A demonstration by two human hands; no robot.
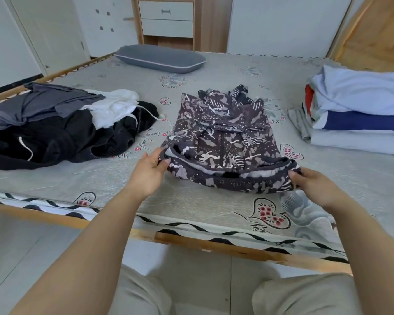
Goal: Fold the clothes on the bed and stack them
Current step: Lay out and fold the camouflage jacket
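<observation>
A patterned jacket (228, 142) in dark camouflage colours lies flat in the middle of the bed (191, 201), its zip running down the front and its hem toward the near edge. The left hand (149, 172) pinches the near left corner of the hem between thumb and fingers, and the right hand (312, 180) grips the near right corner with its fingers curled over the cloth. The hem between them is raised a little off the mattress, so the lighter lining shows inside.

To the left, well apart from the jacket, sits a loose heap of clothes (55, 130): grey on top, white in the middle, black underneath. At the right edge stands a stack of folded clothes (359, 110), pale blue over dark blue and white, with a strip of red at its left side; how many pieces it holds is hard to tell. A grey pillow (159, 57) lies at the far side, with a wooden cabinet (166, 19) behind it.
</observation>
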